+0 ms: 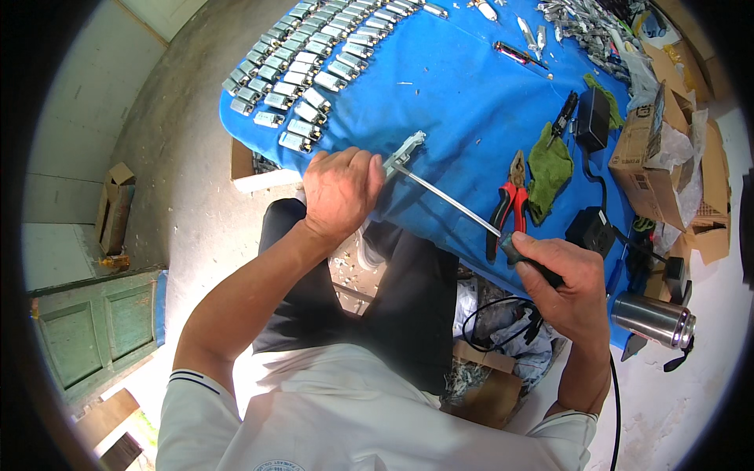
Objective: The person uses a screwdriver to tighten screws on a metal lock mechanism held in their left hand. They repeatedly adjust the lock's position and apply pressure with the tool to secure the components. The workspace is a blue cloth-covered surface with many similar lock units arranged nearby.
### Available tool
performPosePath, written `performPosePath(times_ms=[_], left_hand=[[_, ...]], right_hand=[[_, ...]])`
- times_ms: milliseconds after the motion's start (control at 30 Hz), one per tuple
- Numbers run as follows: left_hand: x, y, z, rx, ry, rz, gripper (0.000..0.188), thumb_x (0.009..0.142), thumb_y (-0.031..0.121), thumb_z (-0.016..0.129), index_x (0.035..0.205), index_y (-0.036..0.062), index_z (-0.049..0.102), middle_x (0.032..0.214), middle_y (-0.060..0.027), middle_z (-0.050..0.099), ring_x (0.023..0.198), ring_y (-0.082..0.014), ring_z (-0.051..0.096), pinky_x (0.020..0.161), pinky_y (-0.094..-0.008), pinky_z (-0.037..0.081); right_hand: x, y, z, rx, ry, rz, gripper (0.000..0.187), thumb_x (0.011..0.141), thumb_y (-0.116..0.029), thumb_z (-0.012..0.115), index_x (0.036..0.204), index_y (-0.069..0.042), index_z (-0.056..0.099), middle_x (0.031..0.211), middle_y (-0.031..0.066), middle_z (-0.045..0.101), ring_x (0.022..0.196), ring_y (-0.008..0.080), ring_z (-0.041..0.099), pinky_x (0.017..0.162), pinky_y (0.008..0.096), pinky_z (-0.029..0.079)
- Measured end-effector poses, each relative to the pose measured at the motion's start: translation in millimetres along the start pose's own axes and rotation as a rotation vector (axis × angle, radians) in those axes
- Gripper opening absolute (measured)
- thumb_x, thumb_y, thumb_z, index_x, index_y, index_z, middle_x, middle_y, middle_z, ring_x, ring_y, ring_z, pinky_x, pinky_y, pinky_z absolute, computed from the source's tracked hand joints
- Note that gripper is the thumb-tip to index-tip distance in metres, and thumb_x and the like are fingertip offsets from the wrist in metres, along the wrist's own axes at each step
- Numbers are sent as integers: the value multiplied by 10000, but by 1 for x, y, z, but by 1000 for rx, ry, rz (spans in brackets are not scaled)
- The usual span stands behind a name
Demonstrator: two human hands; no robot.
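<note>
My left hand [342,191] is closed around a silvery metal part [406,150] at the table's near edge; its far end sticks out past my fingers. My right hand [567,281] grips the dark handle of a screwdriver [452,202], whose long shaft points left and away. The tip meets the metal part close to my left fingers; the exact contact is too small to make out. Between my hands, a little to the right, lie pliers [510,206] with red and black handles. A green cloth [550,174] is beside them.
Rows of small metal units [306,71] cover the far left of the blue table [448,102]. A heap of metal parts [589,35] lies far right. A black power adapter [592,118], cardboard box [656,157] and steel flask [652,319] stand along the right side.
</note>
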State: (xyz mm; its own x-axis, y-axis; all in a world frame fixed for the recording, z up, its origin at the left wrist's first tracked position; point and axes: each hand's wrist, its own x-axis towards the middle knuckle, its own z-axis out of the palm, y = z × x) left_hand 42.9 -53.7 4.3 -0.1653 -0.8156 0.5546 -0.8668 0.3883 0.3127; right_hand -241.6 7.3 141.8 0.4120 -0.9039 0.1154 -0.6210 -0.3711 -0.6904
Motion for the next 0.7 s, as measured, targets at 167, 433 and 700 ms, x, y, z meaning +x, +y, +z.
performPosePath(times_ms=[167, 433, 700], left_hand=[[0, 1, 1, -2, 12, 0, 238, 885, 138, 602, 676, 87, 501, 623, -72, 514, 574, -283, 540, 571, -404, 376], [0, 1, 0, 3, 3, -3, 235, 882, 138, 605, 677, 87, 501, 620, -71, 512, 571, -281, 537, 569, -403, 373], [-1, 1, 1, -31, -7, -19, 261, 943, 162, 548, 702, 66, 530, 629, -91, 508, 576, -314, 520, 583, -406, 372]], right_hand=[[-2, -4, 0, -49, 39, -19, 269, 789, 39, 699, 1057, 23, 691, 850, 162, 704, 678, 257, 672, 584, 306, 507], [0, -7, -1, -43, 19, -1, 281, 790, 40, 692, 1071, 27, 689, 855, 165, 705, 705, 250, 679, 622, 305, 515], [2, -5, 4, -48, 45, -26, 276, 791, 29, 702, 1066, 8, 695, 847, 158, 698, 665, 258, 665, 583, 311, 509]])
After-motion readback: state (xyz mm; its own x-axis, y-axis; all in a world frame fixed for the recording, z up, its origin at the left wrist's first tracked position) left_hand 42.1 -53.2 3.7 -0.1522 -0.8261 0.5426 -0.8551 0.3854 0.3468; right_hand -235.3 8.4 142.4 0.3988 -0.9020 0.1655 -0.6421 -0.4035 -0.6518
